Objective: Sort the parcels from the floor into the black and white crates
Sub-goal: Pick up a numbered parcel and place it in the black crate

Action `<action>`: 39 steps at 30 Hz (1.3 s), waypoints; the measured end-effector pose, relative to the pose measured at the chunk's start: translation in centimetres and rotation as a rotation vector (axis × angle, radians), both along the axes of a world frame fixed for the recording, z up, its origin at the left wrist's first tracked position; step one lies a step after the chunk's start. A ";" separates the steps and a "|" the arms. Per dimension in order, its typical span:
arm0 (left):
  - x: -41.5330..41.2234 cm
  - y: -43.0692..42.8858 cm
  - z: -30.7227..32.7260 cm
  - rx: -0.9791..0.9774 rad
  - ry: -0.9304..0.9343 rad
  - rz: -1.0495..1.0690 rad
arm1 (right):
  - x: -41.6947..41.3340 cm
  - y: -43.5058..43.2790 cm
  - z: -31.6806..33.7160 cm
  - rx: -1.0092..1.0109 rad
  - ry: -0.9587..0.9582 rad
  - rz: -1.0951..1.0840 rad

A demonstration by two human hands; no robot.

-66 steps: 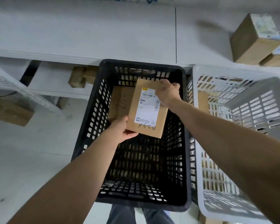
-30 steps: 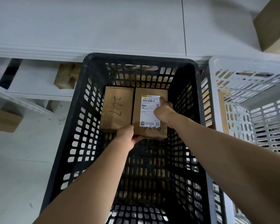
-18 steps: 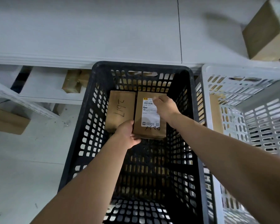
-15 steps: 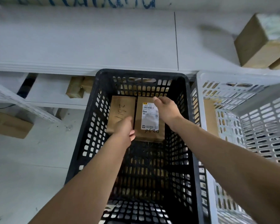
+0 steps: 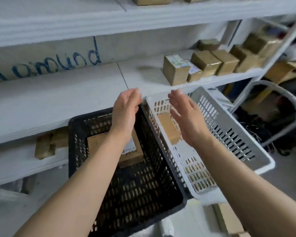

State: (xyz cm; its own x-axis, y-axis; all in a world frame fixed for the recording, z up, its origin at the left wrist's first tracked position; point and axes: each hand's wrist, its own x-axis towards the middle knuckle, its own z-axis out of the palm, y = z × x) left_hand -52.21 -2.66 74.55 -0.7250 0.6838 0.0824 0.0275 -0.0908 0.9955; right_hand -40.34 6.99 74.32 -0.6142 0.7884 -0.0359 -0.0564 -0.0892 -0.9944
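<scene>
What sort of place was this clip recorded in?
Most likely a parcel storeroom or small sorting depot: white shelves carry a row of cardboard boxes, and a black crate and a white crate stand below with brown parcels inside.

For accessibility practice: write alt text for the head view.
An open left hand hovers over a black perforated plastic crate holding brown cardboard parcels; the open right hand hovers over a white plastic crate holding one parcel.
</scene>
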 end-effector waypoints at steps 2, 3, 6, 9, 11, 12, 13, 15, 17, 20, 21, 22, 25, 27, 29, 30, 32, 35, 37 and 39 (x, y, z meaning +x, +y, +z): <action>2.4 -0.5 1.1 0.043 -0.011 -0.106 | 3.2 -1.8 1.4 0.001 0.028 -0.090; 3.8 -0.8 1.5 0.064 -0.014 -0.161 | 4.8 -2.7 1.9 0.007 0.040 -0.134; 8.2 -1.7 2.8 0.087 -0.006 -0.345 | 9.7 -5.7 3.2 0.010 0.077 -0.268; 13.0 -2.5 4.5 0.138 -0.009 -0.525 | 15.0 -8.3 4.6 0.039 0.098 -0.411; 16.5 -2.7 5.5 0.170 -0.003 -0.653 | 18.8 -9.8 5.9 0.065 0.105 -0.534; 18.3 -2.7 5.9 0.179 -0.006 -0.711 | 21.0 -10.6 6.5 0.080 0.110 -0.595; 20.2 -2.7 6.1 0.178 -0.008 -0.762 | 23.2 -11.3 6.9 0.094 0.114 -0.655; 24.0 -2.8 6.3 0.165 -0.007 -0.859 | 27.6 -13.0 7.7 0.113 0.108 -0.773; 27.8 -3.0 6.4 0.157 -0.018 -0.959 | 32.0 -14.6 8.0 0.129 0.094 -0.884; 33.1 -3.3 6.5 0.146 -0.019 -1.085 | 37.6 -16.8 8.0 0.143 0.077 -1.002; 34.7 -3.3 6.4 0.143 -0.022 -1.117 | 39.3 -17.4 7.8 0.141 0.070 -1.037; 36.4 -3.3 6.3 0.140 -0.026 -1.144 | 40.8 -18.0 7.5 0.135 0.063 -1.071; 41.5 -3.6 5.3 0.110 -0.037 -1.210 | 45.6 -19.6 6.3 0.116 0.028 -1.143; 45.2 -4.1 4.5 0.079 -0.041 -1.264 | 49.0 -20.7 5.5 0.087 0.019 -1.185; 49.1 -4.6 3.8 0.059 -0.023 -1.312 | 52.6 -21.7 4.6 0.065 0.010 -1.228; 51.0 -4.8 3.4 0.049 -0.022 -1.327 | 54.4 -22.2 4.1 0.052 0.002 -1.248; 54.8 -5.2 2.8 0.023 -0.029 -1.342 | 58.1 -23.1 3.1 0.025 -0.014 -1.286; 59.9 -5.5 1.5 -0.014 -0.055 -1.358 | 63.0 -24.1 1.5 -0.017 -0.019 -1.312; 63.5 -5.7 0.3 -0.048 -0.084 -1.380 | 66.4 -24.7 0.4 -0.057 -0.027 -1.337; 66.6 -5.9 -1.0 -0.082 -0.110 -1.388 | 69.3 -25.0 -0.8 -0.093 -0.050 -1.364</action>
State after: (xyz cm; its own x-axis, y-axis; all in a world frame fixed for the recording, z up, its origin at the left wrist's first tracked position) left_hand 14.39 -8.58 73.55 0.5409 0.8410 -0.0047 -0.1142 0.0789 0.9903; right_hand 28.93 -18.03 73.47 0.6449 0.7547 -0.1204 -0.1171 -0.0580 -0.9914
